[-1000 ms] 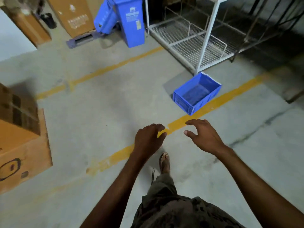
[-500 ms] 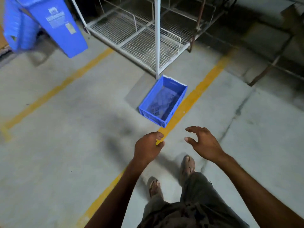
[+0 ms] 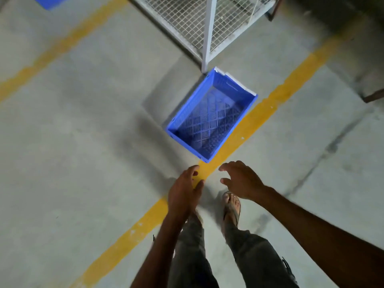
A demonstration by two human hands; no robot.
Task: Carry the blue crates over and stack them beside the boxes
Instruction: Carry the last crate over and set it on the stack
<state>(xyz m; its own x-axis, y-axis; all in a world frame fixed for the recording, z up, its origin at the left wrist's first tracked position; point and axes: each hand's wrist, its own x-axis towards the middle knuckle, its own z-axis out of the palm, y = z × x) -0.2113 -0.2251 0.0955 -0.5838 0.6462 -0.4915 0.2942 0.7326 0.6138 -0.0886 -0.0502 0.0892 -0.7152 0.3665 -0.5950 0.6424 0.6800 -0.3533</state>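
One empty blue crate [image 3: 212,115] with a slotted bottom sits on the concrete floor, its near corner over a yellow floor line [image 3: 245,129]. My left hand [image 3: 185,190] hovers just short of that corner, fingers relaxed and holding nothing. My right hand [image 3: 241,179] is beside it, fingers spread and slightly curved, also holding nothing. Both hands are apart from the crate. The boxes are out of view.
A white wire-mesh rack [image 3: 207,28] stands right behind the crate, its post [image 3: 209,34] nearly touching the far corner. A blue object [image 3: 49,1] shows at the top left edge. A second yellow line [image 3: 58,48] crosses the floor at left. My sandalled feet [image 3: 231,206] are below the hands.
I have walked closer: the crate now lies larger and just in front of my hands. The blue bins and cardboard boxes have slid out of view. Both hands stay held out, holding nothing.
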